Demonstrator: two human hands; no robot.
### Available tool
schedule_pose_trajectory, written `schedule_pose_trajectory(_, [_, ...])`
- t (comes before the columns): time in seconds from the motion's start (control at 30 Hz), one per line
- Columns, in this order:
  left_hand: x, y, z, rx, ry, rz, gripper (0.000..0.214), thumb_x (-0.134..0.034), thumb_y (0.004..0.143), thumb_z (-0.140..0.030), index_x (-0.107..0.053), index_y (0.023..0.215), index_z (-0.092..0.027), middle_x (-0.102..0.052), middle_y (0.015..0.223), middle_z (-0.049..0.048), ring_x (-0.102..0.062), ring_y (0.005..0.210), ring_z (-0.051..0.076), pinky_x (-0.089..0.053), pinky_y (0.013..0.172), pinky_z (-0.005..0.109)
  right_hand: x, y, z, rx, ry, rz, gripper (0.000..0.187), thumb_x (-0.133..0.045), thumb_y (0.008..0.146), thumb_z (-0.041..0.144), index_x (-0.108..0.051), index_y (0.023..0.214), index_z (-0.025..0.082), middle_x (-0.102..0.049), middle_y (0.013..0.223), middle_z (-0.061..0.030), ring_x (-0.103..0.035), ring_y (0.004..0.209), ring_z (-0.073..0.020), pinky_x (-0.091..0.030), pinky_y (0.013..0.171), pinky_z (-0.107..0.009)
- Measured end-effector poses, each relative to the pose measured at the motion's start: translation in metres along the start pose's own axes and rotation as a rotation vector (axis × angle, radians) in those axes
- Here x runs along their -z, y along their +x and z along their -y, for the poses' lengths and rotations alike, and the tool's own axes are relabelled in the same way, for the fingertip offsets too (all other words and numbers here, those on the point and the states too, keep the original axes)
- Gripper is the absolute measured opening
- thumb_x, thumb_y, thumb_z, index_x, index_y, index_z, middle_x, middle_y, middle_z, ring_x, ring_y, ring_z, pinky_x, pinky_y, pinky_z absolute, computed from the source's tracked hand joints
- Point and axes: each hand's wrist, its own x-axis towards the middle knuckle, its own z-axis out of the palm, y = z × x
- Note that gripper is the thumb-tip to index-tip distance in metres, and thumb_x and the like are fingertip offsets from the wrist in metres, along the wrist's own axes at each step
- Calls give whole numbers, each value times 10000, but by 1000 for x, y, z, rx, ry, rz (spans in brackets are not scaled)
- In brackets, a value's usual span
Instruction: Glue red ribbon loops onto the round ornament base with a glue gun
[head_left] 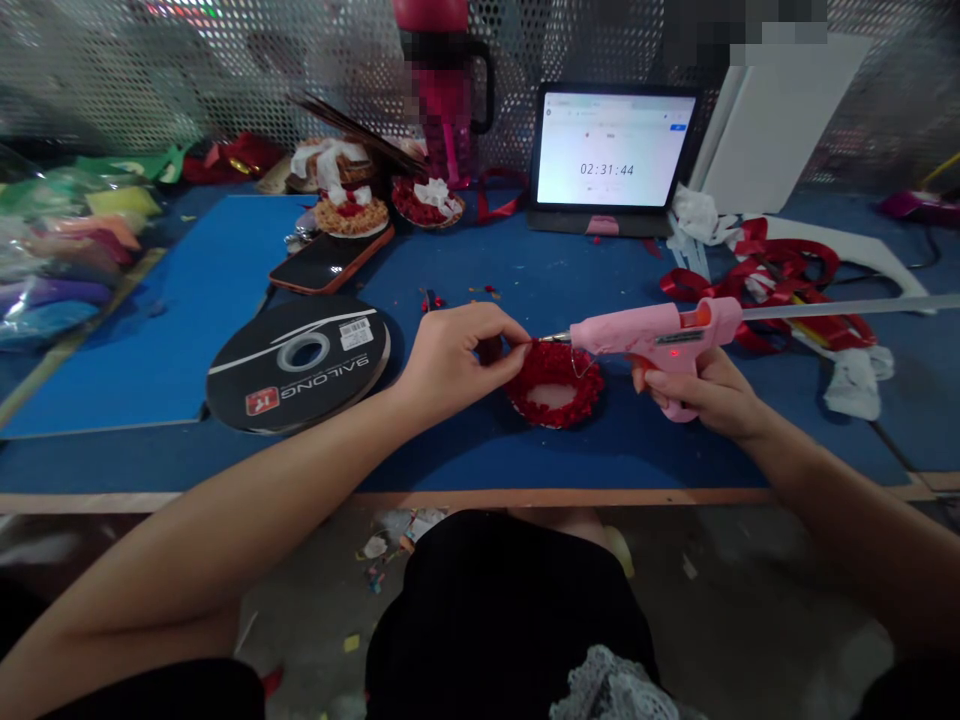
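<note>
A small red wreath (589, 400) with a ruffled surface lies on the blue table in front of me. Over its upper left edge, my left hand (469, 355) pinches something small and red, mostly hidden by the fingertips. My right hand (709, 395) is wrapped around the handle of a pink hot glue gun (637, 328), with a finger at its orange trigger. The gun's metal tip points left and meets the spot by my left fingertips. A long clear glue stick (847, 308) sticks out of its back, and a red light glows on its side.
Left of my hand lies a black ribbon spool (232, 385). Behind it are a phone (330, 262) and finished wreaths with white bows (351, 215). A tablet (613, 150) showing a timer stands at the back. Tangled red ribbon (802, 255) lies at the right, bagged coloured material (67, 240) at the left.
</note>
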Motion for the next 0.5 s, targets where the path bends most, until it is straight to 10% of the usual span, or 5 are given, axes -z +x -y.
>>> schedule_pose_trajectory(0.5, [0,0,-1,-12,9,-1,97,-623,778,-89,-695,749,-147,-668,679,-17,-568,561,45,-447,559,155,-1,0,1,23,-10,11,335,-720,759,505,-633,690,190,-504,497,29,-428,419,-65,-330,374,-182])
